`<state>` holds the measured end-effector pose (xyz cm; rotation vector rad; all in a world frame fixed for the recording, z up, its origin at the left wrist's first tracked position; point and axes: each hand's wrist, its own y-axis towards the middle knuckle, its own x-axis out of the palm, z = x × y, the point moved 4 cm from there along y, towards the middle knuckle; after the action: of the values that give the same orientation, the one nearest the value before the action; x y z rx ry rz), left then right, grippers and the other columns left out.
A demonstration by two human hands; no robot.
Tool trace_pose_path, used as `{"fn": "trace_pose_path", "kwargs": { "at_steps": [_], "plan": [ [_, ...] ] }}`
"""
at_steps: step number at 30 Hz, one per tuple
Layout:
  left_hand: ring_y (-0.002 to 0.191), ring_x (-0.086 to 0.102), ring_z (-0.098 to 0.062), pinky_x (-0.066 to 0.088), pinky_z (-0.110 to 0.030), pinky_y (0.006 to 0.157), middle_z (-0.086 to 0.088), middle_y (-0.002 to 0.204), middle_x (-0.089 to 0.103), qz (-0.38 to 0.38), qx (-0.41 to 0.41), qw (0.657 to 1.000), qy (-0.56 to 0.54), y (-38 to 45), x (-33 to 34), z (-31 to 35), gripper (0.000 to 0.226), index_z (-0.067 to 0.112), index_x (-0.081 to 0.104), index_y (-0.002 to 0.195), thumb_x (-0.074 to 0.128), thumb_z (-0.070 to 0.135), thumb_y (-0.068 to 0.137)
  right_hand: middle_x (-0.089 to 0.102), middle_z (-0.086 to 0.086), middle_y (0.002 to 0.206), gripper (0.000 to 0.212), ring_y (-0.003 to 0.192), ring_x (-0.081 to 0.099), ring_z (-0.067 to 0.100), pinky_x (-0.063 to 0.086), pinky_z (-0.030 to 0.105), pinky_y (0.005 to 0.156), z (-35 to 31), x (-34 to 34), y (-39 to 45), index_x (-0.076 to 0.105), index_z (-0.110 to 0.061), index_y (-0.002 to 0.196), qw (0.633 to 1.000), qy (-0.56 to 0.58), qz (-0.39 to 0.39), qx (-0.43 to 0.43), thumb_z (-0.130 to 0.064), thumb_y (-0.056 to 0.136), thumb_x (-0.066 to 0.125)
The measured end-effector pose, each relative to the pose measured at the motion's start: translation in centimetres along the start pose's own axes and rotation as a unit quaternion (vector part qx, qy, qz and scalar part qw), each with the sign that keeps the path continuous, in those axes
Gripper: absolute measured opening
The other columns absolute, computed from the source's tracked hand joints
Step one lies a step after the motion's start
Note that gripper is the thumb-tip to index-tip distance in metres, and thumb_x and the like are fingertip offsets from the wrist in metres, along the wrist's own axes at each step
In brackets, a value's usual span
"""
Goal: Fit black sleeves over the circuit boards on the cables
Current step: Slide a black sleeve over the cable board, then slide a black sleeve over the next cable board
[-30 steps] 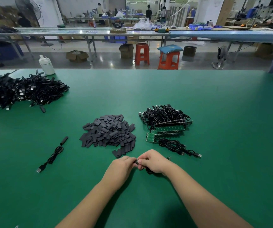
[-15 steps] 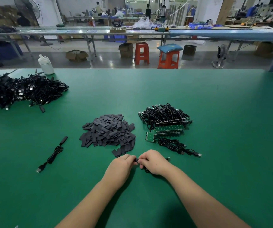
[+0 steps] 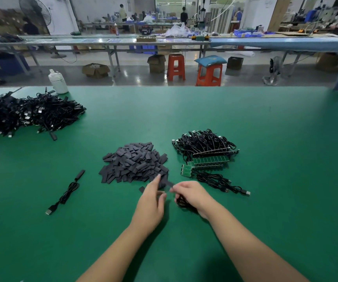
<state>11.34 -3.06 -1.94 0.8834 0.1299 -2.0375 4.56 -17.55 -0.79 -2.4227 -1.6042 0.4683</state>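
Note:
My right hand [image 3: 191,194] pinches a black cable near the table's middle front. The cable's sleeved end [image 3: 168,183] sticks out to the left, and its coil [image 3: 181,202] hangs beneath the palm. My left hand [image 3: 154,198] is blurred, fingers spread and raised just left of that sleeved end, holding nothing I can make out. A heap of black sleeves [image 3: 135,163] lies just beyond my hands. To its right sits a bundle of cables [image 3: 203,142] with bare green circuit boards [image 3: 211,160].
One sleeved cable [image 3: 68,192] lies alone at the left front. A large pile of black cables [image 3: 21,116] covers the far left, beside a white bottle [image 3: 58,82]. A few loose cables with boards [image 3: 219,181] trail to the right of my right hand.
Both hands were pinched together over the cable end. My left hand has now let go and lifted away with its fingers spread, while the right hand keeps hold.

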Motion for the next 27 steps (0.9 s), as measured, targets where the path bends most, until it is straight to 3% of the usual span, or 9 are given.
{"fn": "trace_pose_path", "kwargs": {
  "at_steps": [3, 7, 9, 11, 13, 15, 18, 21, 27],
  "plan": [
    [0.101, 0.064, -0.01, 0.049, -0.034, 0.099, 0.0, 0.119, 0.065, -0.07, -0.179, 0.946, -0.26, -0.2, 1.3, 0.3, 0.034, 0.018, 0.056, 0.131, 0.06, 0.024, 0.097, 0.067, 0.007, 0.077, 0.014, 0.076, 0.065, 0.019, 0.057, 0.031, 0.076, -1.0, 0.2, 0.2, 0.072, -0.002, 0.095, 0.958, 0.286, 0.001, 0.017, -0.009, 0.097, 0.059],
    [0.064, 0.059, -0.014, 0.054, -0.03, 0.066, -0.015, 0.078, 0.064, -0.081, -0.196, 0.918, -0.335, -0.9, 2.1, 1.6, 0.007, 0.007, 0.064, 0.1, 0.062, 0.011, 0.095, 0.068, 0.011, 0.084, 0.014, 0.084, 0.066, 0.019, 0.056, 0.034, 0.088, -1.9, 1.1, 0.5, 0.07, 0.0, 0.098, 0.924, 0.383, 0.0, 0.005, -0.007, 0.097, 0.059],
    [0.057, 0.058, -0.019, 0.051, -0.034, 0.064, -0.013, 0.068, 0.061, -0.05, -0.206, 0.928, -0.305, -0.7, 1.5, 1.2, 0.01, 0.003, 0.063, 0.088, 0.063, 0.011, 0.095, 0.071, 0.006, 0.092, 0.012, 0.09, 0.067, 0.016, 0.055, 0.032, 0.092, -2.1, 1.5, 0.7, 0.073, -0.006, 0.098, 0.953, 0.301, 0.011, -0.011, -0.012, 0.095, 0.063],
    [0.056, 0.051, -0.018, 0.042, -0.032, 0.061, -0.011, 0.064, 0.059, -0.037, -0.202, 0.95, -0.234, -0.3, 0.1, 0.5, 0.015, 0.005, 0.062, 0.083, 0.066, 0.016, 0.093, 0.072, -0.003, 0.107, 0.018, 0.107, 0.064, 0.013, 0.05, 0.029, 0.097, -2.1, 0.7, 1.2, 0.074, -0.015, 0.107, 0.996, 0.041, 0.07, -0.045, -0.026, 0.094, 0.067],
    [0.06, 0.054, -0.019, 0.046, -0.032, 0.062, -0.012, 0.07, 0.066, -0.01, -0.191, 0.97, -0.15, 0.3, -2.2, -0.8, 0.012, 0.011, 0.066, 0.086, 0.066, 0.022, 0.092, 0.062, -0.003, 0.13, 0.035, 0.127, 0.051, 0.016, 0.041, 0.034, 0.108, -2.2, -0.9, 1.8, 0.066, -0.018, 0.126, 0.946, -0.269, 0.152, -0.095, -0.036, 0.096, 0.061],
    [0.064, 0.064, -0.016, 0.051, -0.03, 0.061, 0.0, 0.075, 0.07, 0.028, -0.186, 0.981, -0.044, 1.0, -5.5, -2.7, 0.009, 0.019, 0.069, 0.096, 0.064, 0.027, 0.093, 0.043, 0.001, 0.151, 0.05, 0.142, 0.033, 0.021, 0.03, 0.041, 0.118, -1.9, -2.5, 2.4, 0.049, -0.019, 0.145, 0.889, -0.405, 0.181, -0.111, -0.038, 0.099, 0.055],
    [0.057, 0.061, -0.012, 0.042, -0.023, 0.049, 0.005, 0.075, 0.068, 0.088, -0.186, 0.969, 0.134, 1.8, -11.0, -6.6, 0.027, 0.018, 0.066, 0.119, 0.061, 0.03, 0.095, 0.026, 0.003, 0.162, 0.068, 0.148, 0.023, 0.024, 0.024, 0.044, 0.121, -0.6, -4.2, 3.5, 0.025, -0.021, 0.157, 0.885, -0.439, 0.138, -0.069, -0.04, 0.099, 0.054],
    [0.078, 0.066, -0.027, 0.052, -0.033, 0.068, -0.008, 0.092, 0.073, 0.102, -0.226, 0.934, 0.258, 1.8, -15.4, -11.0, 0.035, 0.019, 0.06, 0.129, 0.057, 0.032, 0.096, 0.03, 0.001, 0.16, 0.071, 0.145, 0.03, 0.023, 0.029, 0.044, 0.119, -0.3, -4.7, 4.0, 0.022, -0.02, 0.157, 0.857, -0.491, 0.139, -0.074, -0.04, 0.098, 0.055],
    [0.079, 0.06, -0.029, 0.051, -0.033, 0.064, -0.004, 0.09, 0.063, 0.06, -0.294, 0.872, 0.387, 0.2, -19.1, -15.4, 0.019, 0.018, 0.057, 0.102, 0.054, 0.036, 0.095, 0.049, -0.002, 0.145, 0.057, 0.127, 0.05, 0.02, 0.04, 0.039, 0.105, -0.8, -4.0, 3.8, 0.037, -0.023, 0.15, 0.823, -0.532, 0.171, -0.1, -0.035, 0.098, 0.057]
  ]
}}
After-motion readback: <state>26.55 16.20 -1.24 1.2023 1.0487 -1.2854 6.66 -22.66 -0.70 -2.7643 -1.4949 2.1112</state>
